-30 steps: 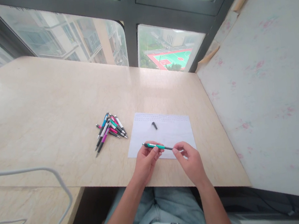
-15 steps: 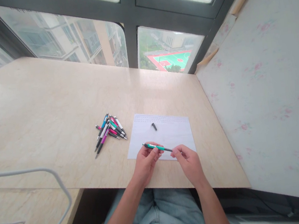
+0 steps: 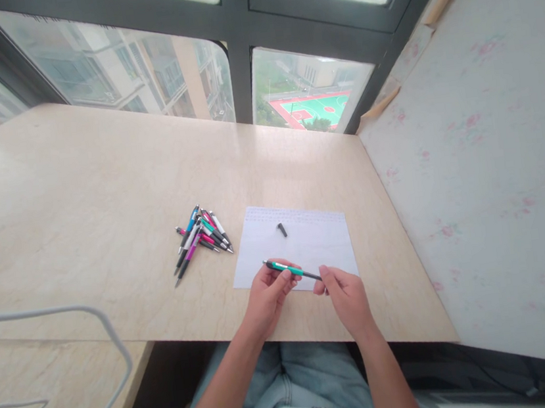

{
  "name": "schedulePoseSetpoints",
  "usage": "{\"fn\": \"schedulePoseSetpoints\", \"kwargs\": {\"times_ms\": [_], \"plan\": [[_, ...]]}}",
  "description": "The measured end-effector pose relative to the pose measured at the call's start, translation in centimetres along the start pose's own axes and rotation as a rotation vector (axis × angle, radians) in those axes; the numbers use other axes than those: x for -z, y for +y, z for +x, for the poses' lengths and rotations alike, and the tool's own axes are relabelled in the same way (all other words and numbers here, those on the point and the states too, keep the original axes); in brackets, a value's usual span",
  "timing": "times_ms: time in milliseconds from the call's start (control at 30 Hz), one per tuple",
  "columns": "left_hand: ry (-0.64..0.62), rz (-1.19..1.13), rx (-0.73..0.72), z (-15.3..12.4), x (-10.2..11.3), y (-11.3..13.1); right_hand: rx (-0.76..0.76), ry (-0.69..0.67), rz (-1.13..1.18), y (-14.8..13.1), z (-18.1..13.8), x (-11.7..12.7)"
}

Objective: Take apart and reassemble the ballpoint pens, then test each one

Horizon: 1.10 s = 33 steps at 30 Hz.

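Note:
My left hand point(image 3: 269, 294) is closed around the green barrel of a ballpoint pen point(image 3: 284, 268), its silver button end pointing up and left. A thin dark refill point(image 3: 310, 275) sticks out of the barrel's lower right end. My right hand point(image 3: 344, 294) pinches the tip of that refill between thumb and finger. Below both hands lies a white sheet of paper point(image 3: 307, 243) with lines of writing along its top. A short black pen grip piece point(image 3: 282, 230) rests on the paper, apart from the hands.
To the left of the paper, several click pens point(image 3: 201, 239) in different colours lie in a loose pile on the marble-patterned tabletop point(image 3: 104, 205). A grey-white cable point(image 3: 87, 311) loops at the lower left. The window stands behind, and a floral-papered wall point(image 3: 487, 171) at the right.
My right thumb and finger have shifted their pinch slightly at the refill's end. Both hands and the pen sit a little farther right. The pile and the grip piece have stayed put.

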<state>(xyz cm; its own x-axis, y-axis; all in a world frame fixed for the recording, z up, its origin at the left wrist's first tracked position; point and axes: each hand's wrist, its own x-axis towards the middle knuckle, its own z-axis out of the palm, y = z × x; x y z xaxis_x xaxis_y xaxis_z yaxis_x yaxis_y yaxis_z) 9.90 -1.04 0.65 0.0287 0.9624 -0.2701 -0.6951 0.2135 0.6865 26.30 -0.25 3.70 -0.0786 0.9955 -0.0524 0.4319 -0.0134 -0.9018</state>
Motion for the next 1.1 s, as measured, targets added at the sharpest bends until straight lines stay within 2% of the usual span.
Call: {"fn": "schedulePoseSetpoints", "kwargs": {"times_ms": [133,367,733,967,1033,1100], "plan": [[0.026,-0.009,0.004,0.1,0.0,0.0,0.023,0.005,0.085,0.1,0.0,-0.3],[-0.008,-0.004,0.002,0.1,0.1,-0.1,0.002,-0.002,-0.013,-0.5,-0.1,-0.2],[-0.011,-0.015,-0.01,0.2,0.3,-0.2,0.006,-0.034,0.075,-0.2,0.2,-0.5],[0.055,-0.085,0.03,0.4,0.3,-0.1,0.017,-0.104,0.172,0.5,0.3,-0.6],[0.084,-0.128,0.036,0.5,0.4,-0.1,0.01,-0.084,0.276,1.2,0.8,-0.8],[0.107,-0.181,0.035,0.6,0.5,-0.1,-0.024,-0.007,0.32,1.9,1.8,-1.2]]}}
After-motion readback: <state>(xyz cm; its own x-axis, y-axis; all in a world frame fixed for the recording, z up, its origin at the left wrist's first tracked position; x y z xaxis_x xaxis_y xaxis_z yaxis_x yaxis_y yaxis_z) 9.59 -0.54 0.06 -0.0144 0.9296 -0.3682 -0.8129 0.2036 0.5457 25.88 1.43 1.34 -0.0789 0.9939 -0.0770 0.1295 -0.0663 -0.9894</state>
